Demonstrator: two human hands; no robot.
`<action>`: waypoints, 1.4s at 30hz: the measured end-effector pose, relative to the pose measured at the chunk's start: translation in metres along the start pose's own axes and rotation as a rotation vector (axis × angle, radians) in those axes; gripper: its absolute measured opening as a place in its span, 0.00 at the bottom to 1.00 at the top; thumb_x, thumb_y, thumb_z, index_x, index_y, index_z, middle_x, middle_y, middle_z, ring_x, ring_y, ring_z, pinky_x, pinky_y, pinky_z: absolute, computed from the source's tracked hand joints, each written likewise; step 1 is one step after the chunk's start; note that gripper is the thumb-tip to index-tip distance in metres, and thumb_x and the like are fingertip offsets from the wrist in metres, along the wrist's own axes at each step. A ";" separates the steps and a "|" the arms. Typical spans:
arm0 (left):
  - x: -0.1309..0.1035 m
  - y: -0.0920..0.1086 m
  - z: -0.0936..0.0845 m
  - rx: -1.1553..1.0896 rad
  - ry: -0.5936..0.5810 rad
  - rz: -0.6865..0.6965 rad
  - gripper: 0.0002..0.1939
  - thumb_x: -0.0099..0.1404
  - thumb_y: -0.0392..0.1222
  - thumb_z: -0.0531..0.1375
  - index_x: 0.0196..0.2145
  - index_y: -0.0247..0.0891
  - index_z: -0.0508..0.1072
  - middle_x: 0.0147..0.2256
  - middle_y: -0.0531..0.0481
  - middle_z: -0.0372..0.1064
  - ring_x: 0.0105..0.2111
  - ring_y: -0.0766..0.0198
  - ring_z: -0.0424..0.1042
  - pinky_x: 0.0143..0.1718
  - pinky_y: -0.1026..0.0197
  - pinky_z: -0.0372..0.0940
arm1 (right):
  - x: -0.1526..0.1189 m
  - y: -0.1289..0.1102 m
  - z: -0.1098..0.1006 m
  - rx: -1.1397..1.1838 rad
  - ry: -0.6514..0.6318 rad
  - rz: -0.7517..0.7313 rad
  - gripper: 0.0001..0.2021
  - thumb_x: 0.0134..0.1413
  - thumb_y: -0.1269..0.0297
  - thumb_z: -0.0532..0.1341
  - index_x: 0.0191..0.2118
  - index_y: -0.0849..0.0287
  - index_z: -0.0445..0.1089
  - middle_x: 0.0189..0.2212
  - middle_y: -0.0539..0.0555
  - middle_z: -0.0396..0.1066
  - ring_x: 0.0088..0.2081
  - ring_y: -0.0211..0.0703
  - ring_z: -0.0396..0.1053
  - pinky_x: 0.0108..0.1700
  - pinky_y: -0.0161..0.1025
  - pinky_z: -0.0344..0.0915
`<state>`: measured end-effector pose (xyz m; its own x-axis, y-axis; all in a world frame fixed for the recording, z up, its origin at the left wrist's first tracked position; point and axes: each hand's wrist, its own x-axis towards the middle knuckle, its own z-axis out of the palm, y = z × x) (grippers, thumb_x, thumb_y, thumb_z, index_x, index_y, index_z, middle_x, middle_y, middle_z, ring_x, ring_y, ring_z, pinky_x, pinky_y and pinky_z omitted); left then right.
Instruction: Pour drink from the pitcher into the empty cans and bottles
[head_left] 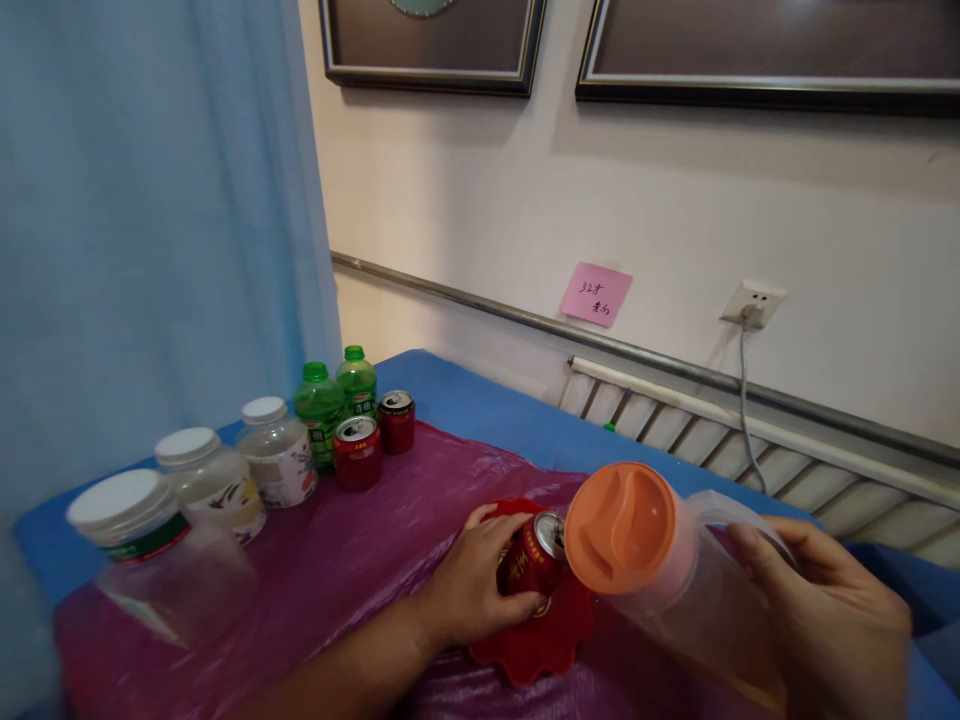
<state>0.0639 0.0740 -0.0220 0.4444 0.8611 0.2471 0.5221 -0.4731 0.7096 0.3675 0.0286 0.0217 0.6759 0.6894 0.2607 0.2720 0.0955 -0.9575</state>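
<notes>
- Left hand (469,580) is clamped round a red can (525,562), which tilts toward the right hand (840,600) — best keep that grip steady, fingers clear of the top (549,530).
- The right hand is closed on the handle (731,508) of the pitcher (679,580), its orange lid (621,525) close by the can; I can't tell whether they touch.
- Small, slow wrist turns would suit, I'd say — with both kept over the red tray (532,650) just below the left hand.

Curtain (157,250), framed pictures (435,40) and radiator (675,399) show an indoor room of unclear kind.
</notes>
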 end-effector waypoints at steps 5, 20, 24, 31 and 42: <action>0.000 -0.001 0.000 0.002 -0.007 0.005 0.39 0.49 0.44 0.73 0.59 0.45 0.70 0.58 0.46 0.73 0.59 0.45 0.69 0.70 0.38 0.44 | 0.000 0.004 0.001 0.010 -0.003 -0.012 0.25 0.39 0.48 0.77 0.40 0.59 0.78 0.28 0.52 0.75 0.26 0.43 0.68 0.22 0.33 0.66; 0.000 0.004 -0.002 -0.008 -0.005 -0.011 0.38 0.48 0.40 0.73 0.58 0.44 0.71 0.57 0.46 0.73 0.59 0.45 0.69 0.70 0.40 0.46 | -0.002 -0.010 -0.001 -0.010 -0.025 -0.007 0.24 0.39 0.48 0.76 0.38 0.60 0.79 0.28 0.52 0.75 0.27 0.43 0.69 0.24 0.34 0.66; 0.000 0.004 -0.002 -0.009 -0.005 -0.019 0.39 0.48 0.40 0.73 0.58 0.43 0.70 0.58 0.46 0.73 0.59 0.46 0.68 0.70 0.40 0.45 | -0.001 -0.006 -0.001 0.002 -0.026 -0.009 0.24 0.38 0.48 0.76 0.39 0.60 0.79 0.29 0.52 0.75 0.28 0.43 0.69 0.25 0.33 0.66; 0.001 0.003 -0.002 -0.003 -0.009 0.000 0.39 0.48 0.40 0.73 0.58 0.45 0.70 0.58 0.47 0.73 0.59 0.45 0.69 0.70 0.39 0.46 | 0.000 -0.004 0.000 -0.018 0.007 0.000 0.25 0.37 0.46 0.77 0.38 0.59 0.79 0.28 0.51 0.74 0.28 0.42 0.68 0.24 0.32 0.64; 0.001 0.001 -0.001 -0.018 -0.003 0.007 0.38 0.48 0.41 0.73 0.58 0.46 0.70 0.57 0.48 0.73 0.59 0.46 0.69 0.69 0.39 0.47 | -0.003 -0.014 0.000 -0.009 -0.012 0.017 0.24 0.37 0.46 0.76 0.37 0.59 0.79 0.26 0.51 0.74 0.26 0.42 0.68 0.23 0.33 0.64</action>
<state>0.0644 0.0743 -0.0201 0.4502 0.8572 0.2501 0.5055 -0.4756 0.7199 0.3614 0.0253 0.0342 0.6723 0.6993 0.2430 0.2669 0.0772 -0.9606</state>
